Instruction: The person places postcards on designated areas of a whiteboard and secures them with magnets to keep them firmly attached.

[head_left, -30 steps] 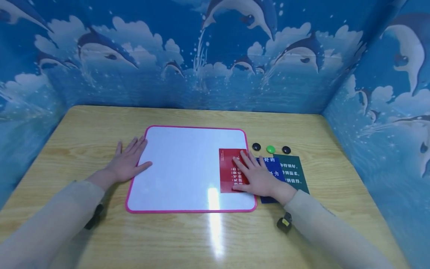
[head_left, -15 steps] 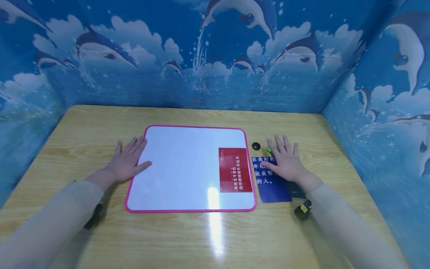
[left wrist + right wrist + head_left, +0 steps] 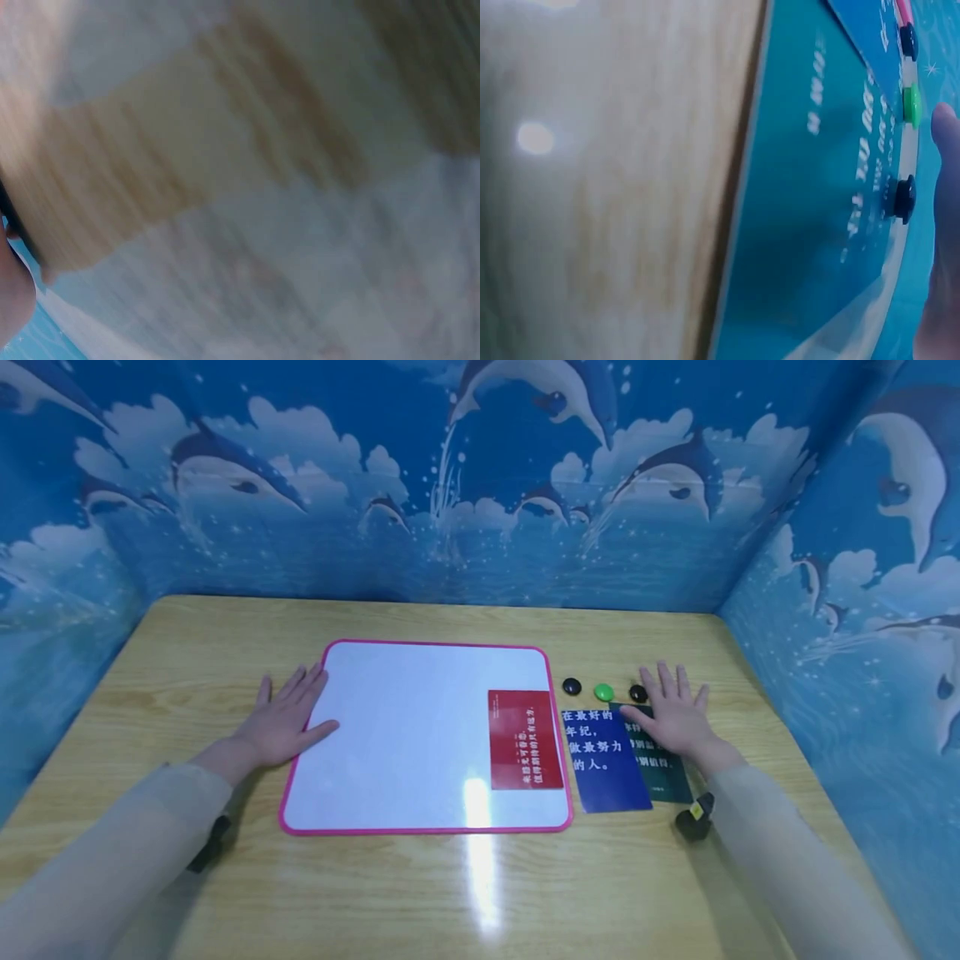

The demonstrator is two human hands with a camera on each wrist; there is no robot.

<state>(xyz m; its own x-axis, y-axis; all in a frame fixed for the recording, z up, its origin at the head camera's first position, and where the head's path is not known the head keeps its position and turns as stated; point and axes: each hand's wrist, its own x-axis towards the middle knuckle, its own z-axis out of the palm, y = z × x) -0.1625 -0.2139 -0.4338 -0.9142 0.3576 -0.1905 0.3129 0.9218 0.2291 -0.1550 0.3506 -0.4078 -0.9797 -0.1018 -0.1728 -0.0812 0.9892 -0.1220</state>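
Observation:
A whiteboard (image 3: pixel 405 735) with a pink rim lies flat on the table. My left hand (image 3: pixel 281 718) rests with straight, spread fingers over its left edge. A red card (image 3: pixel 513 752) with white writing lies on the board's right side. Right of the board, a blue card (image 3: pixel 607 777) partly overlaps a dark green card (image 3: pixel 663 781). My right hand (image 3: pixel 678 718), fingers spread, is over the green card's upper right part and holds nothing. In the right wrist view the green card (image 3: pixel 802 202) shows large, with the thumb at the right edge.
Behind the cards sit a black round magnet (image 3: pixel 572 686), a green one (image 3: pixel 603 692) and another black one (image 3: pixel 637 693), close to my right fingertips. The wooden table (image 3: pixel 360 893) meets dolphin-printed walls (image 3: pixel 300 552) at the back and sides.
My right hand has moved right, from the red card across the blue card to the green card, uncovering the red and blue cards. My left hand and the board stay put.

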